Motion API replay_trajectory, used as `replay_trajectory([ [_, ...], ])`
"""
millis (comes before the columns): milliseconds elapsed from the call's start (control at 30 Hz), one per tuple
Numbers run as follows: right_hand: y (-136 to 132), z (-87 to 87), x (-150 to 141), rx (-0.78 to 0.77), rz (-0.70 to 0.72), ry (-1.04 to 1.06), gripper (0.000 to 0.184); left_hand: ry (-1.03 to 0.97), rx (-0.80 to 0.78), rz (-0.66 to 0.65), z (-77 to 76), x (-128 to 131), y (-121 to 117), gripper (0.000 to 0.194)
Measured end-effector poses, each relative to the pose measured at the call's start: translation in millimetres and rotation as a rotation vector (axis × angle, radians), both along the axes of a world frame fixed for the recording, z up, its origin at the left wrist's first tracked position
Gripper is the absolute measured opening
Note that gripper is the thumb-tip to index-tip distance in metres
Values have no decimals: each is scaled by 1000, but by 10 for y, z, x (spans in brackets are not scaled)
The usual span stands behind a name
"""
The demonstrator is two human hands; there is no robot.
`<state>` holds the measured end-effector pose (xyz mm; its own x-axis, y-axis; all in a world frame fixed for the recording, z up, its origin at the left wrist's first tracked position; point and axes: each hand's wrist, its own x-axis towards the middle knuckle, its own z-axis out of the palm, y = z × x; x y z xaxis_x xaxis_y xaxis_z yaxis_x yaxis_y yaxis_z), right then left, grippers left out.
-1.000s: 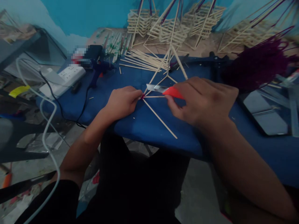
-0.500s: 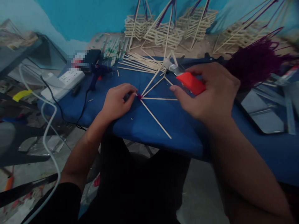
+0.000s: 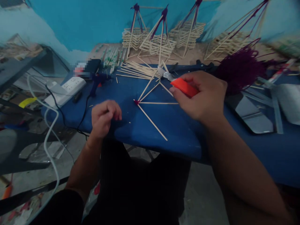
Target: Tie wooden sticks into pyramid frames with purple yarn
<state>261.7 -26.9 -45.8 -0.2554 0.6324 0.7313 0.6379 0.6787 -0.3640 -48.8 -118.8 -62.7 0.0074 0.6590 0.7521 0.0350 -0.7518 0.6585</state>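
My right hand (image 3: 201,95) grips the orange cutter (image 3: 184,87), its bare blade (image 3: 167,75) angled toward ten o'clock near the stick frame's (image 3: 152,122) far end; if my wrist dipped, it could nick a stick. The frame sits on the desk (image 3: 182,134), purple knot (image 3: 136,102) at two o'clock from my left hand (image 3: 105,117). Those fingers curl loosely; I can't tell if they pinch anything. Unheld there, the frame could skid if bumped.

A short black sleeve (image 3: 62,204) on the left, black trousers (image 3: 140,193), bare forearms (image 3: 236,156)
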Motion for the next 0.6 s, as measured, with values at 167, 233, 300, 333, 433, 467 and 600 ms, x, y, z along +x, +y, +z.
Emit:
replay_trajectory([
  [167, 29, 105, 104, 71, -48, 146, 25, 303, -185, -65, -368, 239, -917, 31],
  [233, 92, 124, 193, 4, -174, 97, 27, 534, -274, 34, -670, 342, -1195, 33],
  [300, 142, 146, 253, -126, -325, -28, 30, 838, -383, 202, -978, 433, -1325, 39],
  [333, 153, 162, 263, -202, -399, -102, 34, 1015, -476, 268, -1106, 473, -1338, 39],
  [433, 124, 235, 222, -409, -552, -274, 43, 1355, -853, 284, -1304, 569, -1263, 32],
  [467, 105, 262, 199, -460, -568, -307, 44, 1405, -950, 281, -1304, 594, -1227, 42],
  [600, 97, 314, 175, -574, -584, -361, 45, 1450, -1123, 276, -1123, 671, -1170, 43],
])
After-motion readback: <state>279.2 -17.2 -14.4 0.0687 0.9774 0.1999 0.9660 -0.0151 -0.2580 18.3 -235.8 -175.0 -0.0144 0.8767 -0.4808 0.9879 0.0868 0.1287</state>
